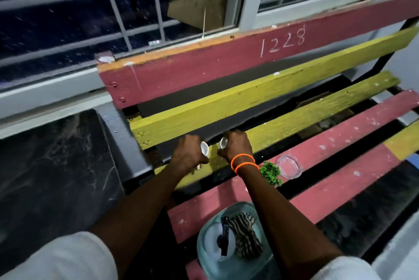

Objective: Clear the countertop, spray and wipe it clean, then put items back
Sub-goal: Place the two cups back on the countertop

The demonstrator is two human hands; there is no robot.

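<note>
Bench backrest chalked "1228"; left hand, right hand each grip small white cup.

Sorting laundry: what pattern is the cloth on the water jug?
Dark and pale zebra-like stripes on the cloth, seen in the head view.

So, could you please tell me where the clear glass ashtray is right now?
The clear glass ashtray sits on a red bench slat, right of the small green plant sprig and the right hand.
</note>
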